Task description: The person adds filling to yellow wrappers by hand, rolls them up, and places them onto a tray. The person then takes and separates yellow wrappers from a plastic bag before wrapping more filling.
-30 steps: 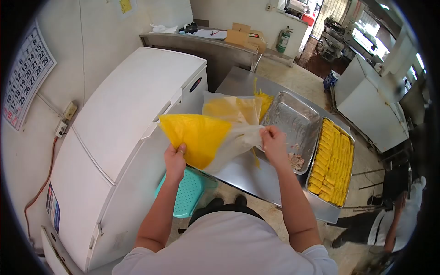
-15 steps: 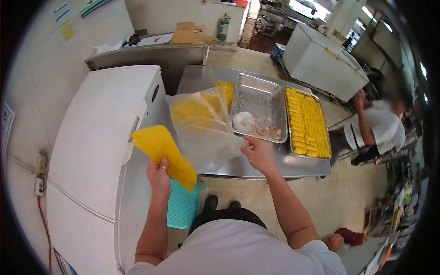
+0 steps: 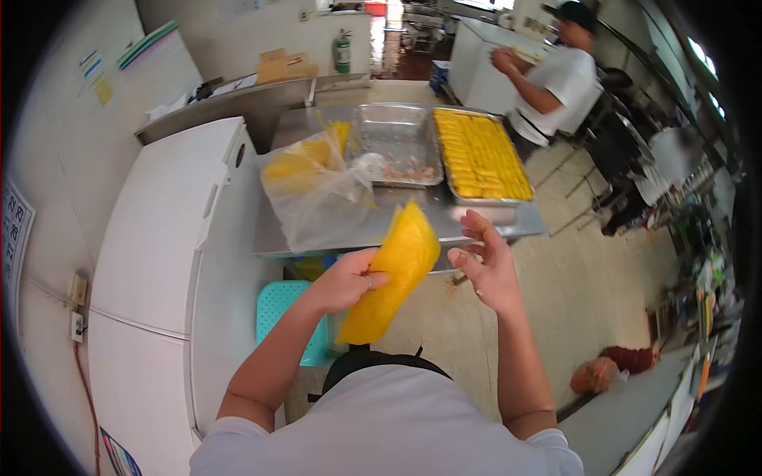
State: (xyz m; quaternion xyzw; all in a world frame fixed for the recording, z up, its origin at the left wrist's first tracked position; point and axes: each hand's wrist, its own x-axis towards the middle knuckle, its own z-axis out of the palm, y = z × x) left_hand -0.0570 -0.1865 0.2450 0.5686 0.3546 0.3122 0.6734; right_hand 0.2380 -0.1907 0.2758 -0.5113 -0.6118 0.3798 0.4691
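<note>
One yellow stack [image 3: 406, 254] in left hand [image 3: 347, 282]; right hand [image 3: 490, 268] now off plastic bag [image 3: 308, 208].

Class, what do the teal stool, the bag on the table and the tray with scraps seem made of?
Stool: probably moulded plastic, smooth and evenly coloured, its top dotted with small marks or holes.
Bag: thin, limp plastic film, cloudy but see-through, with yellow showing inside.
Tray: shiny metal, bright with reflections; steel or aluminium, unclear.

Desk [image 3: 492, 220]: gray and shiny
Left: clear bag [image 3: 305, 208], yellow inside
Middle: messy pan [image 3: 394, 176]
Right: tray [image 3: 490, 201] of yellow rolls [image 3: 479, 155]
</note>
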